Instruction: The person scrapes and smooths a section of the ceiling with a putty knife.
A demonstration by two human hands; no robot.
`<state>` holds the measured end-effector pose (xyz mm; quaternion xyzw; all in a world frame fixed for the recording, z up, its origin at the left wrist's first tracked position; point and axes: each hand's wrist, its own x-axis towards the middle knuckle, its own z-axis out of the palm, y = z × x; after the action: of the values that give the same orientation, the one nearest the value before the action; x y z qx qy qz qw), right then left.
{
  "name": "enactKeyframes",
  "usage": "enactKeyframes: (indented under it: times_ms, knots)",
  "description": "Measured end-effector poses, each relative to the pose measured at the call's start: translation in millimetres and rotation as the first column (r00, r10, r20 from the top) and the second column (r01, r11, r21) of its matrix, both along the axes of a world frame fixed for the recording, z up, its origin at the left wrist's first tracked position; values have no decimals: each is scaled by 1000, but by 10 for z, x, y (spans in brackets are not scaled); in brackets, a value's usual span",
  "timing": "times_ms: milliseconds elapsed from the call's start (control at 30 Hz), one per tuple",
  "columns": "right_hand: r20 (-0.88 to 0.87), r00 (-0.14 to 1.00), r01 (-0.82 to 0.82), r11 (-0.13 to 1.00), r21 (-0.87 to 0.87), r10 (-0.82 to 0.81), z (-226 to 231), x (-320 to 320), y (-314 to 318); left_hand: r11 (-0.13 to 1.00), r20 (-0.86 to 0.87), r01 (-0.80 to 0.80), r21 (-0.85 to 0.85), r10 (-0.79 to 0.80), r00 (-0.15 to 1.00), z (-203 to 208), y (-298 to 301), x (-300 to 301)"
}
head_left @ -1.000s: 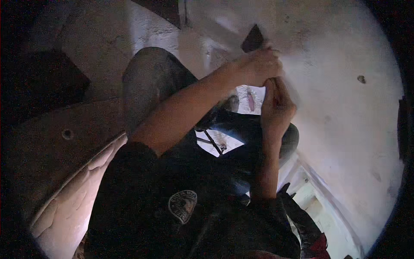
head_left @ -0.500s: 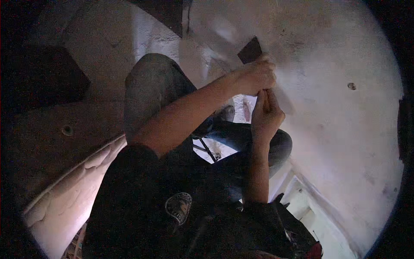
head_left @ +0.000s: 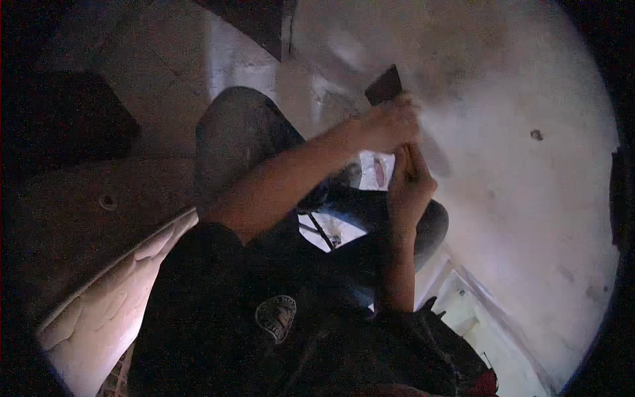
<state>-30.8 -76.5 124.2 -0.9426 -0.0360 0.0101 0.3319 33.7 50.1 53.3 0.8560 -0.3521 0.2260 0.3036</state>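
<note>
A dark, flat four-cornered blade, like that of a scraper, sticks out past my left hand. The fingers of that hand are curled closed at the blade's lower end and slightly blurred. Just below it, touching or nearly so, is my right hand, closed with its fingertips up against the left fist. A narrow orange-brown strip shows between the right fingers, in line with the blade; it looks like a handle, though most of it is hidden. The blade lies against or close over a pale, stained surface.
My bent left knee and right knee flank my arms. A small round mark dots the pale surface. At the left lies a dark angular shape; a pale-green recessed box shape sits at lower right.
Both hands and the blade have moved slightly down in the picture, and the left hand has blurred. The whole view has shifted a little. Both hands remain closed.
</note>
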Motion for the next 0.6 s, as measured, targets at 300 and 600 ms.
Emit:
enactKeyframes:
  times_ms: [300, 600]
  knots:
    - [178, 981, -79, 997, 3, 77, -156, -139, -69, 937, -250, -7, 349, 101, 963, 12, -129, -90]
    - [176, 977, -130, 989, 63, 117, -361, -176, -178, 950, -193, -37, 309, 100, 976, -160, -142, -165]
